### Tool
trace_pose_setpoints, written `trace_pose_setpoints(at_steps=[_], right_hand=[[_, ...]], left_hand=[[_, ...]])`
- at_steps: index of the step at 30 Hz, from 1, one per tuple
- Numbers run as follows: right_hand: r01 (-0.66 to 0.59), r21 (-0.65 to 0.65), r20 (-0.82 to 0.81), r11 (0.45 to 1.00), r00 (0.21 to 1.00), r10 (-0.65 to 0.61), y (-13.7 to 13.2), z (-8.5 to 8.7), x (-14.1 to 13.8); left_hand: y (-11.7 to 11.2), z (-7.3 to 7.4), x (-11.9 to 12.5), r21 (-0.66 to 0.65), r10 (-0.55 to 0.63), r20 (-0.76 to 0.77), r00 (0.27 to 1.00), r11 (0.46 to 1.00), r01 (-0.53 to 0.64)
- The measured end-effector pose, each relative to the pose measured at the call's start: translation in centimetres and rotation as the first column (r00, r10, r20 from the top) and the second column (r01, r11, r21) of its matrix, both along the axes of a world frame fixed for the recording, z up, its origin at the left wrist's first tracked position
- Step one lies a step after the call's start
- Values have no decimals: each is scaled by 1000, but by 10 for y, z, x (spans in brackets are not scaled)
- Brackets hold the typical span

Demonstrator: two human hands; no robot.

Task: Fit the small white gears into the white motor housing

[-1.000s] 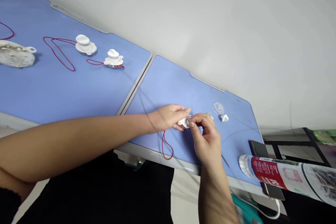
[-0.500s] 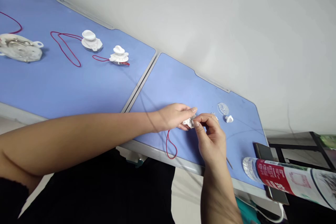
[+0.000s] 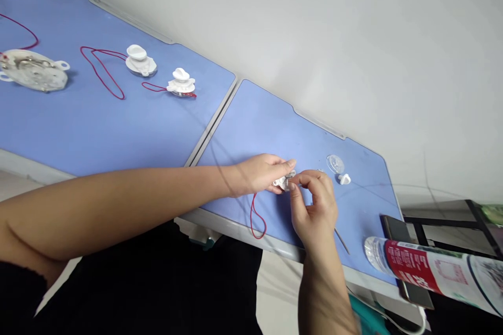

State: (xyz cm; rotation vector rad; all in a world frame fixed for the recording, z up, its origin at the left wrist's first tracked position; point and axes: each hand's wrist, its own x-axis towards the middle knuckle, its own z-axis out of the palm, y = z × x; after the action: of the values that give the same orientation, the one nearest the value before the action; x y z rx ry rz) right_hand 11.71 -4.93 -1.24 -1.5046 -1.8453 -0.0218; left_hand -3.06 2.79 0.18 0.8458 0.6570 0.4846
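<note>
My left hand [image 3: 261, 174] grips a small white plastic mechanism [image 3: 280, 182] between thumb and fingers, its inside facing up. A red cord loop [image 3: 258, 222] hangs below that hand onto the blue table. My right hand [image 3: 316, 209] is closed in a pinch at the mechanism's right side. Whatever lies between its fingertips is too small to make out. Beyond the right hand lie a clear round plastic cover [image 3: 335, 164] and a white knob [image 3: 345, 179]. A thin metal rod [image 3: 341, 241] rests beside the right wrist.
On the left tabletop [image 3: 129, 131] stand two white knobbed units, one [image 3: 141, 61] behind another [image 3: 181, 82], both with red cords. An opened mechanism [image 3: 37, 70] lies farther left. A labelled bottle [image 3: 428, 267] lies at the right, over a dark flat object [image 3: 391, 227].
My right hand has shifted slightly left and its fingertips have drawn a little apart from the mechanism's face, showing more of it. More of the metal rod shows. The view has moved slightly.
</note>
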Motion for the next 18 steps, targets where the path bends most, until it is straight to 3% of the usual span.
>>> trace_pose_setpoints(at_steps=[13, 18], right_hand=[[-28, 67, 187, 997, 982, 15, -2, -2, -6], [-42, 41, 185, 998, 982, 34, -2, -2, -7]], left_hand=[[2, 2, -2, 106, -58, -94, 994, 992, 68], [1, 4, -1, 107, -56, -120, 991, 992, 69]])
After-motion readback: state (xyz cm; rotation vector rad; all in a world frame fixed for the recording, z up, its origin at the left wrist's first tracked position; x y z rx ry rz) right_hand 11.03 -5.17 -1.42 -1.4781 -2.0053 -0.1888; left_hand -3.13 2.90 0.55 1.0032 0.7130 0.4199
